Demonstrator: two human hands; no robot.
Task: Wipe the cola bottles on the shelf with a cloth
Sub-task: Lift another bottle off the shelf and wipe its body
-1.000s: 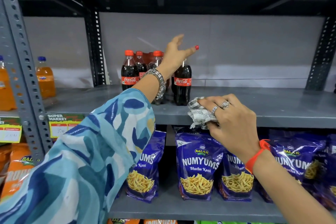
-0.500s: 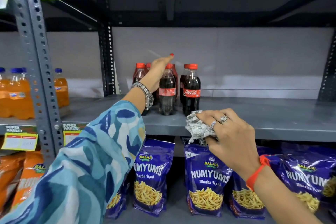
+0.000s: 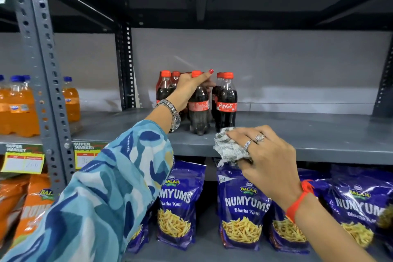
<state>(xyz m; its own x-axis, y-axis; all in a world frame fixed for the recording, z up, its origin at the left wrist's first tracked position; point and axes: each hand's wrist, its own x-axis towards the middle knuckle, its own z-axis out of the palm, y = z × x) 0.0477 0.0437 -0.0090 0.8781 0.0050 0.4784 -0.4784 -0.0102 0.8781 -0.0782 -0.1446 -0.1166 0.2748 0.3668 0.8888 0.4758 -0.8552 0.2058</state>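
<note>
Several cola bottles with red caps stand clustered on the grey shelf (image 3: 297, 134). My left hand (image 3: 189, 87) is wrapped round the neck and shoulder of the front middle cola bottle (image 3: 198, 112), which stands on the shelf. Another cola bottle (image 3: 226, 104) stands just right of it, label facing me. My right hand (image 3: 268, 155) rests at the shelf's front edge, shut on a crumpled white checked cloth (image 3: 228, 148), a little in front of the bottles and apart from them.
Orange drink bottles (image 3: 19, 108) stand on the left shelf behind a grey perforated upright (image 3: 42, 70). Purple snack bags (image 3: 242, 208) fill the shelf below, orange bags (image 3: 23, 202) at lower left. Price tags (image 3: 22, 160) hang on shelf edges. Bare shelf extends right.
My left hand has come down from an open reach above the caps and closed round the front middle bottle. The right hand with the cloth has stayed at the shelf edge.
</note>
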